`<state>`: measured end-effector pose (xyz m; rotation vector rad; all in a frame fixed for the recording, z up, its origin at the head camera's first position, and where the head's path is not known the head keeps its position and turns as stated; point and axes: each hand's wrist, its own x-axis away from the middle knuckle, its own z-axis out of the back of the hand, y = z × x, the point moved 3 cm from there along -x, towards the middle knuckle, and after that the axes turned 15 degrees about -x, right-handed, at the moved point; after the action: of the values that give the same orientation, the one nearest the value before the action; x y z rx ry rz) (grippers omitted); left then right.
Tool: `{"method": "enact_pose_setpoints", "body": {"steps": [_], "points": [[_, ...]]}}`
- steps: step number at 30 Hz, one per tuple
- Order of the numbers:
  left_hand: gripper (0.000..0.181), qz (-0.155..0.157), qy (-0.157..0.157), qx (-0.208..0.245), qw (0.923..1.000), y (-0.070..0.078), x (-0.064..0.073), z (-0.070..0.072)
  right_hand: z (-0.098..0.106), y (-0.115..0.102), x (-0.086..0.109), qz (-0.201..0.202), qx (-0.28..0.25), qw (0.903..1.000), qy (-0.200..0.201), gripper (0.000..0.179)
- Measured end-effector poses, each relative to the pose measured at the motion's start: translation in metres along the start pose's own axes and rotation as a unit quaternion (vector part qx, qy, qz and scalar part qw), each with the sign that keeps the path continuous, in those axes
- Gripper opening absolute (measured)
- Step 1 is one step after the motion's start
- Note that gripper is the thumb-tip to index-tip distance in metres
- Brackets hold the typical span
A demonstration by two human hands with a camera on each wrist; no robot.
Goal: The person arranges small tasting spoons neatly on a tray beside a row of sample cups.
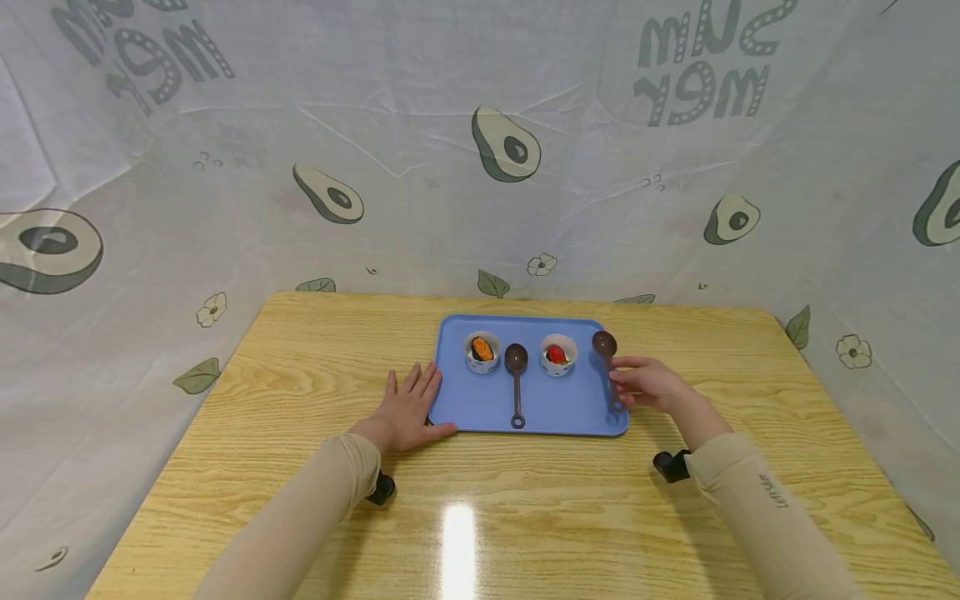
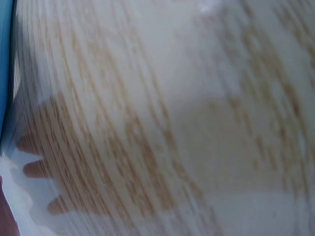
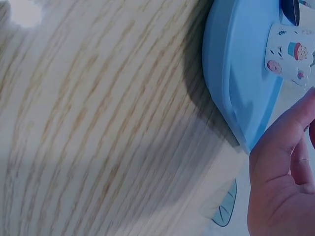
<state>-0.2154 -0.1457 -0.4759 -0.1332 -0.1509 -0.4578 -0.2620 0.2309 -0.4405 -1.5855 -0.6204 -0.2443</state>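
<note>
A blue tray [image 1: 570, 408] lies on the table in the head view. My left hand [image 1: 405, 414] lies with fingers spread at the tray's left edge, the thumb along its front corner. At the tray's right edge my right hand [image 1: 651, 383] pinches the handle of a brown spoon [image 1: 604, 343], whose bowl points away from me. A second brown spoon [image 1: 516, 358] lies between two small paper cups. Orange-topped sushi, seemingly a toy, sits in the left cup [image 1: 482, 367]; a red strawberry-like piece is in the right cup [image 1: 557, 368]. The right wrist view hides the pinched spoon.
The wooden table [image 1: 525, 517] extends in front of the tray and to both sides. A white cloth [image 1: 420, 233] printed with avocados hangs behind and beside it. Black wrist straps show under the left sleeve [image 1: 300, 508] and the right sleeve [image 1: 765, 508].
</note>
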Motion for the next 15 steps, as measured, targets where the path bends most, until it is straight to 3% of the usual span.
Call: {"method": "enact_pose_setpoints", "body": {"steps": [15], "points": [[0.095,0.002,-0.002,0.004,1.0000,-0.0011,-0.0029,-0.0045,-0.0074,0.0074,-0.0046,0.002,0.017,0.9998,-0.001,0.051]]}}
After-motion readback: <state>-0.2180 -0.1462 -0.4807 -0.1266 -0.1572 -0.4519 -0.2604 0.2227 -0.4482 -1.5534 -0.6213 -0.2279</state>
